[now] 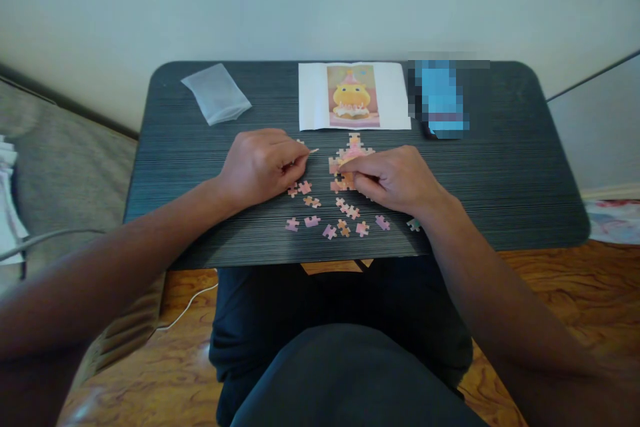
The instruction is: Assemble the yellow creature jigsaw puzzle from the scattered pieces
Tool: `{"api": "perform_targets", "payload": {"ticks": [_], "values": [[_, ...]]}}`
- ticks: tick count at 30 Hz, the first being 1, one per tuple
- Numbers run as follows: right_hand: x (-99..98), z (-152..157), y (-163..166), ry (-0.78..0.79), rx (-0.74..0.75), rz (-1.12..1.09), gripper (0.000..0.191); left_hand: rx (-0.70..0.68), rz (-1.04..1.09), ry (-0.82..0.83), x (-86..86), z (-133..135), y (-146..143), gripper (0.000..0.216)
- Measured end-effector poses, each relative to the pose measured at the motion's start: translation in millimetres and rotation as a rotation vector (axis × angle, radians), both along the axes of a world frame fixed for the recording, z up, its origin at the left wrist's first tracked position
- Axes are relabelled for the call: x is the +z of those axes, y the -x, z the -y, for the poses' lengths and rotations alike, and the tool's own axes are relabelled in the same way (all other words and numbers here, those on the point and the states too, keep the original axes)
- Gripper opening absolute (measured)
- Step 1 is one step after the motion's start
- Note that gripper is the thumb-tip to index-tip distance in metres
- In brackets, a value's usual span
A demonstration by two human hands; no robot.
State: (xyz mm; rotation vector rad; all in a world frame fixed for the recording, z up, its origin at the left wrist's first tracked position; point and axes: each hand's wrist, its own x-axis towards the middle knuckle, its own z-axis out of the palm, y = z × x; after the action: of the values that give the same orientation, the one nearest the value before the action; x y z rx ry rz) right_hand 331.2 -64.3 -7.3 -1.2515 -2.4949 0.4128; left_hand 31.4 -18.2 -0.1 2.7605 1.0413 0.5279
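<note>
My left hand [263, 165] rests on the dark table [175, 147], fingers curled, pinching a small pale jigsaw piece [313, 151] at its fingertips. My right hand [395, 179] lies with curled fingers on the right side of a partly joined pink and orange puzzle cluster [350, 153], pressing a piece there. Several loose puzzle pieces [330, 220] are scattered on the table in front of both hands. A printed reference picture [353, 95] of a yellow character lies just beyond the cluster.
A clear plastic bag [217, 93] lies at the back left of the table. A blurred blue object [440, 99] sits at the back right. A white cable [187, 303] runs over the wooden floor on the left; a grey couch stands beside it.
</note>
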Motion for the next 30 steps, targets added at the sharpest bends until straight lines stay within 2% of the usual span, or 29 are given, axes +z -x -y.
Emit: {"api": "perform_targets", "payload": {"ticks": [6,11,15,18,22,26,30], "values": [[2.2,2.0,-2.2,-0.029,0.022,-0.056,0.036,0.237,0.177,0.035,7.4,-18.6,14.8,0.024],[19.4,1.3,-17.2,-0.092,-0.035,-0.096,0.033,0.184,0.202,0.118,19.0,-41.7,14.2,0.017],[30.3,-19.0,-35.1,-0.167,0.027,-0.015,0.030,0.062,0.092,0.173,17.4,-55.0,10.4,0.015],[24.9,-41.6,-46.7,-0.228,0.060,0.040,0.028,0.004,0.112,0.206,10.5,-55.8,12.9,0.014],[7.4,-60.4,-53.1,-0.351,0.107,-0.028,0.021,0.038,0.133,0.201,7.0,-49.3,24.7,0.016],[0.0,-57.9,-52.4,-0.445,0.142,-0.222,0.023,0.066,0.151,0.257,13.6,-44.1,39.6,0.017],[-1.9,-52.2,-56.4,-0.441,0.104,-0.245,0.030,0.067,0.135,0.314,16.3,-42.9,49.0,0.015]]}}
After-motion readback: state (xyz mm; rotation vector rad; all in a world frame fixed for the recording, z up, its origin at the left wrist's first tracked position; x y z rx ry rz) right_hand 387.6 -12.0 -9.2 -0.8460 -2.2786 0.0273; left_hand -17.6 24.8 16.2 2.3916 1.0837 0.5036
